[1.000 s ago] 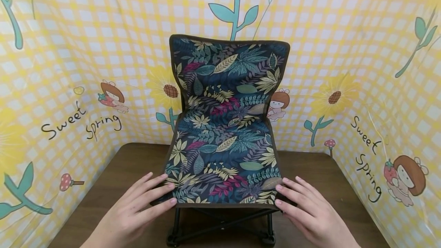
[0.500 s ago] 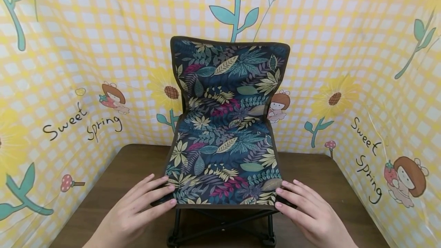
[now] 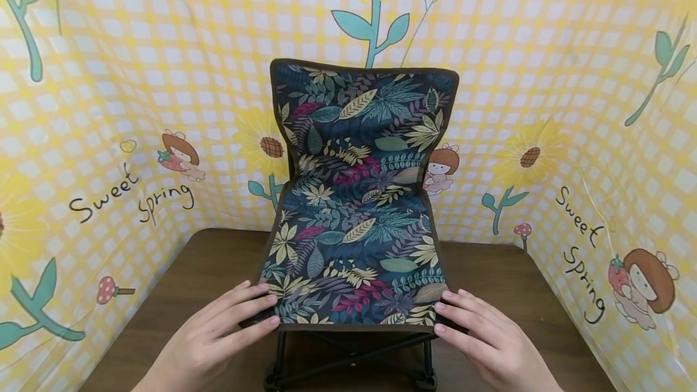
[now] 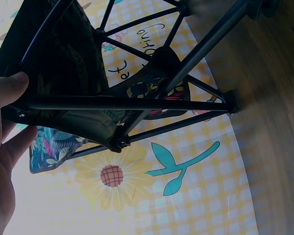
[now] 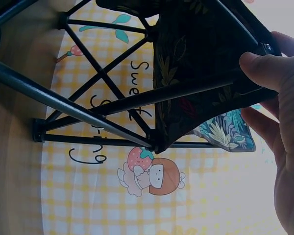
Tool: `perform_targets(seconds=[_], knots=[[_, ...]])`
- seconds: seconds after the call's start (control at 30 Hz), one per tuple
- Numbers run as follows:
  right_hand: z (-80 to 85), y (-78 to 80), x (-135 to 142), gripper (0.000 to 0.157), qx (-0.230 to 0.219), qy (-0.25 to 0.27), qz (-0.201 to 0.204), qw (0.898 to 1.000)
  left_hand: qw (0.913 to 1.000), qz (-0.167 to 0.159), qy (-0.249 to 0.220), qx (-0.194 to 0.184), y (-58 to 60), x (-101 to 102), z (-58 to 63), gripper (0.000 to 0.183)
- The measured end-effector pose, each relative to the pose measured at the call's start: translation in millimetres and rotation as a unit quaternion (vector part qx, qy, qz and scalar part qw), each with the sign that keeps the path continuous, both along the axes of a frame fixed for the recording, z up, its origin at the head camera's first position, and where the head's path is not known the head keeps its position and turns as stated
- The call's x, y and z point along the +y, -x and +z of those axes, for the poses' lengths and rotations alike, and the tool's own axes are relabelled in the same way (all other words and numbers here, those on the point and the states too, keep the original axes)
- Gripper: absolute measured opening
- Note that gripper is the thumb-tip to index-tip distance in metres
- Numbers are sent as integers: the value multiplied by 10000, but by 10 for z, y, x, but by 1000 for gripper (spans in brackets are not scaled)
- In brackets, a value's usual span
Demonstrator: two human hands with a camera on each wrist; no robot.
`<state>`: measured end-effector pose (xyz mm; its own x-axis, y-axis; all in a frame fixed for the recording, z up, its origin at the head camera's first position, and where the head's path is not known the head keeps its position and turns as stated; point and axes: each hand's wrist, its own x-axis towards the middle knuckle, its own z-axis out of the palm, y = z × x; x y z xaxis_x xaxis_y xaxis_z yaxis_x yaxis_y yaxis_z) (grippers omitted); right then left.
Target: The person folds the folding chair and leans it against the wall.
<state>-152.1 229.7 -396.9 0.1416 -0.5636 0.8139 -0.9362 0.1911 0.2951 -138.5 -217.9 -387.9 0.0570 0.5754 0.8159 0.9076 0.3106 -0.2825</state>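
Note:
A small folding chair [image 3: 356, 241] with dark leaf-print fabric stands unfolded and upright, its backrest away from me. My left hand [image 3: 209, 325] grips the seat's front left corner, fingers on top. At the front right corner my right hand [image 3: 487, 334] holds the seat in the same way. Both wrist views look under the seat, at the black tube frame [image 4: 137, 103]. There the left thumb [image 4: 17, 85] presses the corner from below, and the right thumb [image 5: 257, 63] does likewise on its side.
The chair stands on a dark brown wooden table [image 3: 179, 271] with rounded back corners. A yellow checked cloth [image 3: 218, 77] printed with flowers and cartoon figures hangs behind and on both sides. Crossed bars [image 3: 354, 356] show below the seat.
The fingers of both hands have shifted very slightly toward the seat's front edge. The chair stays in place, and the whole head view has moved a few pixels.

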Motion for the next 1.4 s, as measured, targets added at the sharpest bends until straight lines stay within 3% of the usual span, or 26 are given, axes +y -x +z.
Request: perform_targets(seconds=[0.47, 1.4], knots=[[22, -20, -2, 24, -6, -17, 20, 10000, 9994, 118, 142, -296, -26, -5, 25, 29], [40, -31, -42, 26, 232, 19, -227, 9995, 9988, 386, 284, 114, -42, 25, 120, 29]])
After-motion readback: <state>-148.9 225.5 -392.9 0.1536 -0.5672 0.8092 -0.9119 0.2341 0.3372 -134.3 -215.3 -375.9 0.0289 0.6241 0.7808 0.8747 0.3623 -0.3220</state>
